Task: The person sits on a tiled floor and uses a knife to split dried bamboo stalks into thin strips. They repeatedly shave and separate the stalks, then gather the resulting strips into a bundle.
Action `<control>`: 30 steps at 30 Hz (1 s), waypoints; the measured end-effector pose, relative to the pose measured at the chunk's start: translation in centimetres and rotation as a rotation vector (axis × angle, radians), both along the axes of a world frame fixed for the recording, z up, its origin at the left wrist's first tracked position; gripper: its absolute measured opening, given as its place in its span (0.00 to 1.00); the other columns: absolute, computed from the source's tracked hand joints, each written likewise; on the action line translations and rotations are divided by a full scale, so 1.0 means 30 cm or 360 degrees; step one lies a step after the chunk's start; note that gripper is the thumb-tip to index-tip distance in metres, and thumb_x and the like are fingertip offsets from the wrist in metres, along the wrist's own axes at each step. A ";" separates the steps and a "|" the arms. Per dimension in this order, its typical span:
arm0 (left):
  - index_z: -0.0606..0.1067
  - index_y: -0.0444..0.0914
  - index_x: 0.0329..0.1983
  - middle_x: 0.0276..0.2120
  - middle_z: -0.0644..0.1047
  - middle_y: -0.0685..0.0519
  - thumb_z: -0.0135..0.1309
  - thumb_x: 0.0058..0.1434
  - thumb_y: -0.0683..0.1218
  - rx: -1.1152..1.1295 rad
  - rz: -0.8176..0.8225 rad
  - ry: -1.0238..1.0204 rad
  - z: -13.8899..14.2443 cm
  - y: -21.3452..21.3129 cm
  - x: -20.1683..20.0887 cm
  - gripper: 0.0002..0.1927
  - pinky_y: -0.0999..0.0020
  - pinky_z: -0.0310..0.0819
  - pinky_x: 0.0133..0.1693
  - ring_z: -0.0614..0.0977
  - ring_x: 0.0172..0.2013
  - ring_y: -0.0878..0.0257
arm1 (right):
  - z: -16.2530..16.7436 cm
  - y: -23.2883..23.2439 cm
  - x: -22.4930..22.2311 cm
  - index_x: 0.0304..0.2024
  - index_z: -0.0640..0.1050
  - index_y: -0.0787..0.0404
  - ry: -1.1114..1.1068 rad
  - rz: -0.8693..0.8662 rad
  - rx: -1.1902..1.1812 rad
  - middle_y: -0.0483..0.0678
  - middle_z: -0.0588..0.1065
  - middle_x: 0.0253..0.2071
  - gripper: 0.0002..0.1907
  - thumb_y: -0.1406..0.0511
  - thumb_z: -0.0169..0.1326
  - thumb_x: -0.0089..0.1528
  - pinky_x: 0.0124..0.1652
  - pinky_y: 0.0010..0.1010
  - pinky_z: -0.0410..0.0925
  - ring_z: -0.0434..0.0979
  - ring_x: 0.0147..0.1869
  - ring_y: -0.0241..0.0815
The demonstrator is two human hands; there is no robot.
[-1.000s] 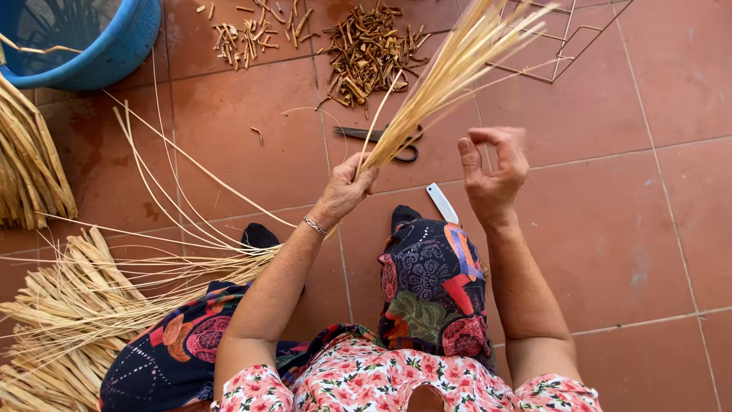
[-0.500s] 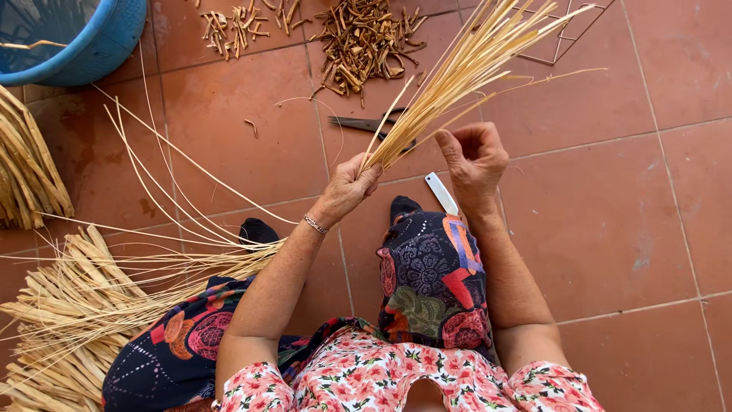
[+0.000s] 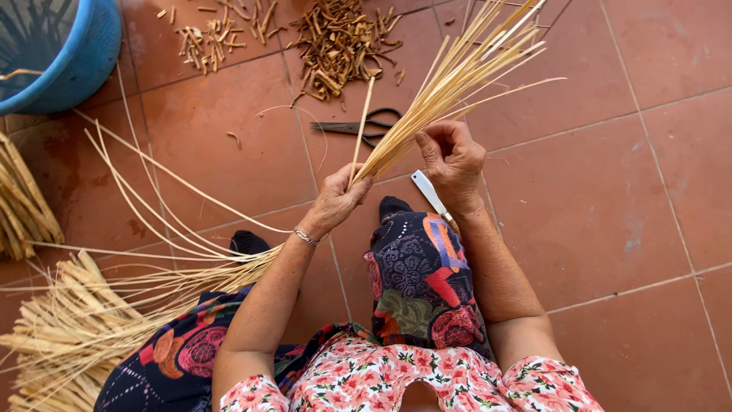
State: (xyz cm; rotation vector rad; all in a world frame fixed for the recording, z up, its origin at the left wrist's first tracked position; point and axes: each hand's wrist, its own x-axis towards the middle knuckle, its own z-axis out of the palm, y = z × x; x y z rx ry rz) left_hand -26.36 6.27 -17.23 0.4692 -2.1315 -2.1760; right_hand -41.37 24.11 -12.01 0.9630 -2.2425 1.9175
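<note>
Straw stalks (image 3: 446, 91), light, stiff and brittle, fan upward from the left hand (image 3: 335, 200), whose fingers pinch the bundle's base above the tiled floor (image 3: 610, 198); the right hand (image 3: 451, 160), curled, touches the stalks.

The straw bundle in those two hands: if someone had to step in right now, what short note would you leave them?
Left hand: closed around the lower end of the straw bundle, which fans up and away.
Right hand: fingers pinching strands a little higher on the same bundle.
On the tiled floor: black scissors just beyond the hands, a white-bladed knife under the right wrist, a heap of cut scraps further out, a blue tub far left, loose long straws and stacked straw at the left side.
Done: one bundle gathered in hand.
Left: much straw lies ungathered; no tie shows on the bundle.
</note>
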 end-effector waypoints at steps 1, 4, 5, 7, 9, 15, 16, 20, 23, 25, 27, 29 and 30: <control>0.75 0.37 0.53 0.28 0.71 0.64 0.53 0.71 0.49 0.0009 -0.0006 -0.0008 0.006 0.001 -0.001 0.14 0.78 0.68 0.30 0.71 0.28 0.75 | 0.002 0.013 -0.006 0.43 0.76 0.65 -0.0061 0.0039 -0.0007 0.42 0.78 0.33 0.07 0.70 0.62 0.69 0.34 0.19 0.72 0.77 0.35 0.27; 0.75 0.38 0.52 0.26 0.71 0.63 0.52 0.70 0.50 0.0104 -0.0016 -0.0159 0.028 0.001 -0.003 0.13 0.79 0.67 0.29 0.72 0.27 0.75 | 0.019 0.064 -0.059 0.41 0.75 0.64 -0.0073 -0.0027 0.0023 0.41 0.75 0.29 0.06 0.70 0.60 0.70 0.30 0.20 0.68 0.73 0.31 0.27; 0.75 0.39 0.51 0.25 0.71 0.63 0.52 0.70 0.51 0.0112 -0.0018 -0.0196 0.036 0.001 -0.003 0.13 0.78 0.66 0.28 0.71 0.26 0.75 | 0.029 0.088 -0.087 0.41 0.75 0.64 -0.0021 -0.0086 0.0011 0.41 0.74 0.29 0.06 0.70 0.59 0.71 0.29 0.20 0.68 0.72 0.31 0.27; 0.76 0.39 0.49 0.23 0.70 0.63 0.52 0.70 0.52 0.0131 -0.0018 -0.0279 0.053 0.001 0.003 0.13 0.78 0.65 0.26 0.70 0.24 0.75 | 0.050 0.143 -0.139 0.42 0.75 0.64 -0.0005 -0.0206 -0.0011 0.40 0.73 0.30 0.07 0.69 0.59 0.72 0.30 0.20 0.68 0.71 0.31 0.27; 0.76 0.38 0.48 0.23 0.69 0.63 0.51 0.71 0.52 0.0150 -0.0059 -0.0279 0.067 0.002 0.007 0.13 0.78 0.63 0.25 0.68 0.24 0.75 | 0.064 0.188 -0.184 0.43 0.74 0.65 -0.0019 -0.0288 -0.0062 0.40 0.72 0.31 0.08 0.69 0.59 0.74 0.32 0.19 0.68 0.71 0.32 0.28; 0.76 0.38 0.47 0.22 0.69 0.63 0.50 0.72 0.51 0.0296 -0.0121 -0.0298 0.075 0.017 -0.004 0.13 0.78 0.60 0.24 0.66 0.23 0.75 | 0.089 0.273 -0.315 0.45 0.74 0.65 0.0120 -0.0422 -0.0193 0.42 0.75 0.36 0.09 0.69 0.61 0.76 0.35 0.20 0.69 0.73 0.35 0.29; 0.76 0.38 0.47 0.22 0.69 0.63 0.49 0.72 0.51 0.0310 -0.0136 -0.0282 0.071 0.020 -0.005 0.13 0.78 0.60 0.24 0.66 0.22 0.75 | 0.089 0.277 -0.323 0.46 0.74 0.65 0.0154 -0.0428 -0.0194 0.43 0.76 0.37 0.09 0.69 0.62 0.76 0.35 0.21 0.70 0.74 0.35 0.30; 0.76 0.38 0.45 0.21 0.68 0.62 0.48 0.72 0.51 0.0276 -0.0155 -0.0306 0.056 0.015 -0.008 0.12 0.78 0.58 0.23 0.64 0.21 0.75 | 0.076 0.289 -0.274 0.52 0.74 0.64 0.0198 -0.0523 -0.0345 0.41 0.73 0.32 0.09 0.68 0.60 0.75 0.33 0.21 0.69 0.75 0.34 0.29; 0.75 0.37 0.44 0.20 0.67 0.62 0.48 0.73 0.51 0.0265 -0.0147 -0.0271 0.050 0.001 -0.010 0.12 0.78 0.57 0.22 0.63 0.20 0.75 | 0.059 0.269 -0.162 0.46 0.72 0.62 0.0093 -0.0382 -0.0649 0.42 0.75 0.36 0.08 0.67 0.58 0.75 0.28 0.19 0.66 0.71 0.30 0.26; 0.74 0.37 0.43 0.21 0.68 0.62 0.48 0.74 0.51 0.0236 -0.0138 -0.0255 0.051 0.000 -0.012 0.12 0.77 0.57 0.22 0.63 0.20 0.75 | 0.045 0.242 -0.078 0.43 0.75 0.66 0.0130 -0.0294 -0.0197 0.43 0.71 0.34 0.08 0.70 0.60 0.75 0.33 0.21 0.63 0.66 0.33 0.28; 0.75 0.38 0.44 0.21 0.68 0.62 0.48 0.74 0.51 0.0264 -0.0099 -0.0266 0.055 0.002 -0.012 0.12 0.78 0.57 0.22 0.64 0.20 0.75 | 0.027 0.184 -0.013 0.45 0.77 0.65 0.0091 -0.0029 -0.0046 0.43 0.76 0.35 0.05 0.70 0.61 0.70 0.34 0.21 0.69 0.73 0.36 0.30; 0.75 0.38 0.44 0.21 0.69 0.62 0.48 0.74 0.51 0.0266 -0.0089 -0.0278 0.061 0.008 -0.008 0.12 0.78 0.58 0.22 0.65 0.21 0.75 | 0.013 0.142 0.036 0.49 0.79 0.66 0.0079 0.0103 0.0038 0.46 0.79 0.38 0.08 0.69 0.61 0.69 0.37 0.21 0.72 0.78 0.38 0.30; 0.75 0.38 0.44 0.21 0.70 0.61 0.48 0.73 0.51 0.0252 -0.0095 -0.0277 0.065 0.010 -0.007 0.12 0.78 0.59 0.22 0.66 0.21 0.75 | 0.007 0.122 0.048 0.49 0.80 0.66 0.0067 0.0047 0.0114 0.47 0.79 0.35 0.08 0.69 0.62 0.69 0.35 0.21 0.71 0.77 0.35 0.31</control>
